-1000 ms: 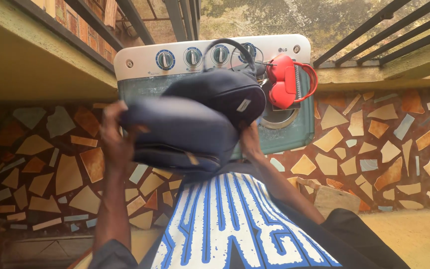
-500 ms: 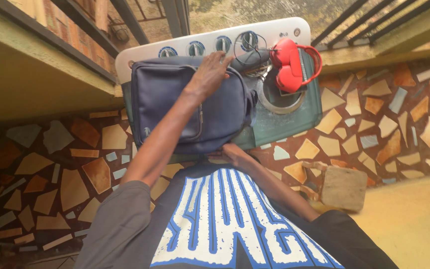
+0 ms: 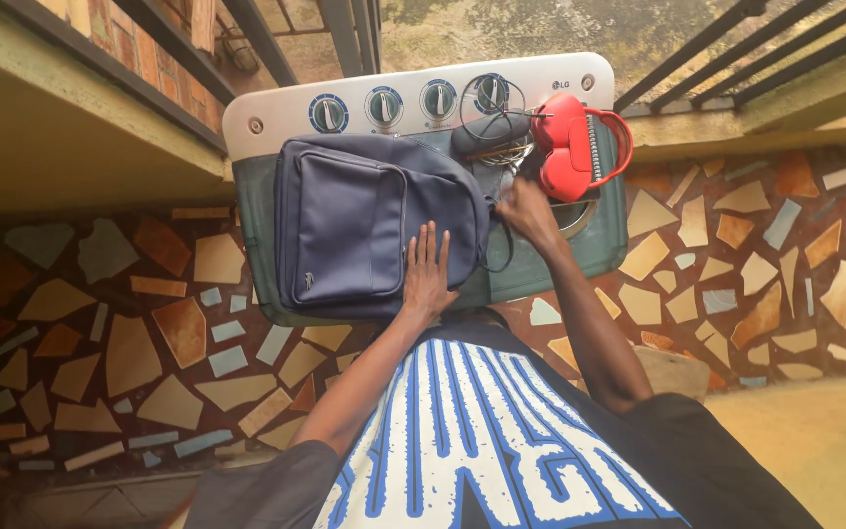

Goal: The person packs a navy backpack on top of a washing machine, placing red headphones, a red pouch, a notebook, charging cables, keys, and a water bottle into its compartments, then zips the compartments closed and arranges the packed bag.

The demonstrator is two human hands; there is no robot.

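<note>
— Where's the navy backpack point(image 3: 374, 225)?

— Flat on the washing machine point(image 3: 560, 257) lid, front pocket up. The left hand point(image 3: 428, 274) rests on it, fingers point(image 3: 433, 245) spread flat and gripping nothing. The right hand point(image 3: 526, 211) is at its right edge; its fingers look pinched, seemingly on a zipper pull or strap, though I can't tell which.

— How will it handle?

— Soft fabric, probably light and saggy. Best taken by the top handle near the right fingers, beside the red headphones point(image 3: 575, 147).

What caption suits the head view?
Left hand flat on navy backpack atop washing machine; right hand at its top edge.
</note>
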